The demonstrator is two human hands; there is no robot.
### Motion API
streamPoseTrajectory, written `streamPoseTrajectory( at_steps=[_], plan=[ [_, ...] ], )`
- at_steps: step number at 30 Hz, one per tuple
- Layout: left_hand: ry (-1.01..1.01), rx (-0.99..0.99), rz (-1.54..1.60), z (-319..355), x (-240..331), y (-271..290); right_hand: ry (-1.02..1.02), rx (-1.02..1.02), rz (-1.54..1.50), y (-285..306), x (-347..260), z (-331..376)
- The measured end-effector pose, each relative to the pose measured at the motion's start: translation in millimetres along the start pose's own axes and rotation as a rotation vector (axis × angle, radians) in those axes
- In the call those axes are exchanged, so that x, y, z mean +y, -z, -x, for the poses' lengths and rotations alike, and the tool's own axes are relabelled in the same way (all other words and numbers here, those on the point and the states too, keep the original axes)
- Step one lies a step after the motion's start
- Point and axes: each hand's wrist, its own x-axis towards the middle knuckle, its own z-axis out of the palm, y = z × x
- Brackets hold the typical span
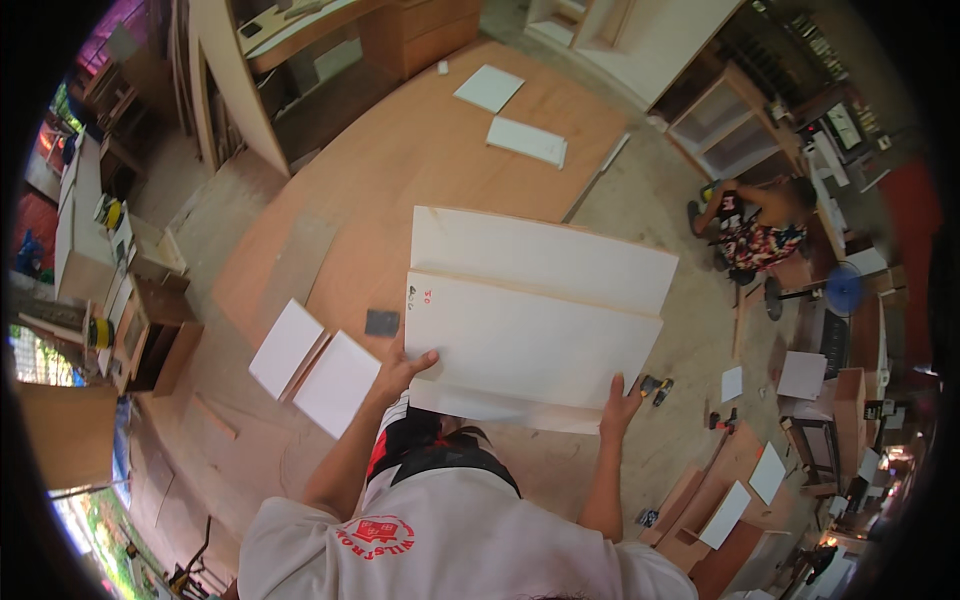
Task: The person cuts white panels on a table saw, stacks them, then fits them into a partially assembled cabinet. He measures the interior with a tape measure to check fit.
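Gripped at its opposite side edges by the left hand and right hand, a white panel lies at the frame's centre. We note a second white panel along its upper edge, and a dark rectangular pad left of centre.

Left hand and right hand well apart, forearms forward — left thumb inward, right thumb ahead
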Motion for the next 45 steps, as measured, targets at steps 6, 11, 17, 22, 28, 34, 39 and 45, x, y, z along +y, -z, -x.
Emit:
streamPoseTrajectory(
  at_steps=[6,11,17,22,28,34,39,45],
  plan=[
    [-0.035,-0.193,-0.081,-113.4,30.0,-23.5,0.082,0.069,0.049,8.9,-24.1,-70.7],
    [-0.002,-0.233,-0.147,-223.4,14.5,-22.3,0.069,0.116,0.197,-35.7,-56.0,-146.5],
    [0.158,-0.271,-0.011,-302.1,160.0,-42.6,-0.077,0.108,0.221,-87.1,-133.8,-241.2],
    [-0.051,-0.341,-0.074,-391.8,261.0,-55.1,0.064,0.219,0.192,-126.3,-180.0,-330.6],
    [-0.137,-0.343,-0.094,-515.9,356.7,-95.3,0.177,0.266,0.075,-182.5,-174.8,-474.9],
    [-0.184,-0.203,-0.058,-651.5,399.0,-106.1,0.226,0.118,-0.002,-256.1,-191.2,-660.9],
    [-0.169,-0.084,-0.076,-751.0,436.6,-98.4,0.33,-0.005,0.012,-336.8,-245.3,-799.9],
    [-0.269,-0.102,0.341,-904.5,415.6,-42.0,0.397,-0.205,0.086,-495.8,-311.5,-932.2]
  ],
)
